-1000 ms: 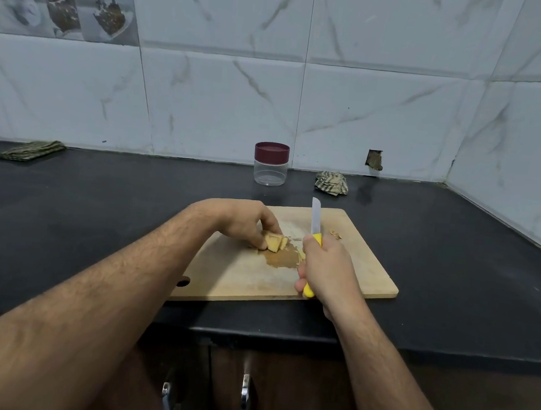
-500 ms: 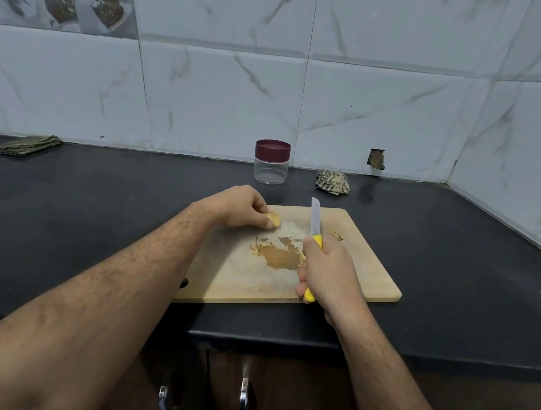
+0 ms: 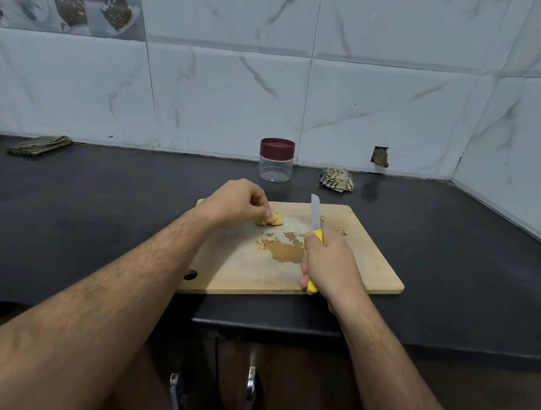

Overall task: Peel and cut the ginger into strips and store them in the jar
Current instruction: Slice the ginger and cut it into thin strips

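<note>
A wooden cutting board [image 3: 365, 265] lies on the black counter. My left hand [image 3: 235, 203] pinches pale yellow ginger pieces [image 3: 271, 219] at the board's far left part. My right hand [image 3: 330, 269] grips a yellow-handled knife [image 3: 315, 218], blade pointing away, held off the ginger. A brown wet patch with peel scraps [image 3: 283, 250] marks the board's middle, and a few scraps [image 3: 340, 229] lie to the right of the blade. A clear jar [image 3: 276, 164] with a maroon lid on stands behind the board by the wall.
A crumpled cloth [image 3: 336, 179] lies right of the jar. A folded cloth [image 3: 39, 145] rests at the far left by the wall. The counter's front edge [image 3: 268, 330] runs just before the board, with cabinet handles below. Tiled walls close the back and right.
My left hand has carried the ginger pieces from the board's middle to its far left part, uncovering the brown patch. My right hand and the knife have stayed nearly still.
</note>
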Demonstrator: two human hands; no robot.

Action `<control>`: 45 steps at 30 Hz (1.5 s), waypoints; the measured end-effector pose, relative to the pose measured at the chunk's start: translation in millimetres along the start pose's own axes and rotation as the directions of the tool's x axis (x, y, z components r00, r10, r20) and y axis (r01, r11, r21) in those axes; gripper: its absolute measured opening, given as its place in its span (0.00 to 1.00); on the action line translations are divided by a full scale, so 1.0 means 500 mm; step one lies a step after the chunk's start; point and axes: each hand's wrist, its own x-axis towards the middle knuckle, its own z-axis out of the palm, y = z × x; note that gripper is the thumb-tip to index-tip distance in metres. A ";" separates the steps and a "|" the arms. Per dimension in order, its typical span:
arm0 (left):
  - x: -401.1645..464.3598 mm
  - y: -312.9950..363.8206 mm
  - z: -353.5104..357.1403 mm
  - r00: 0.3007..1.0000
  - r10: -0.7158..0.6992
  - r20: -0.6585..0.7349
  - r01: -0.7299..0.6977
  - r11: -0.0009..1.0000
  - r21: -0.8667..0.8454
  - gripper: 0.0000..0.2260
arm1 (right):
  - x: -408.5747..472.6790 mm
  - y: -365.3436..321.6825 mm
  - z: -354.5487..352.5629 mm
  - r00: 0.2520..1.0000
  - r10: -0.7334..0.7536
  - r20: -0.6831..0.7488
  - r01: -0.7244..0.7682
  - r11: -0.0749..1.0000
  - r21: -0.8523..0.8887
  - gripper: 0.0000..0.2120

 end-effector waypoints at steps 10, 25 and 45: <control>-0.068 -0.008 -0.002 0.978 0.023 0.208 -0.039 0.997 0.072 0.06 | -0.005 -0.006 0.002 1.000 -0.008 -0.004 0.008 0.999 -0.039 0.13; -0.102 -0.002 0.022 0.995 0.093 -0.022 -0.087 0.981 0.176 0.05 | -0.013 -0.012 0.001 1.000 -0.028 -0.003 0.027 0.993 -0.115 0.13; -0.119 0.059 0.065 0.998 -0.060 -0.016 0.060 0.996 0.059 0.06 | -0.123 -0.035 -0.060 0.985 -0.022 0.173 0.114 0.835 -0.539 0.28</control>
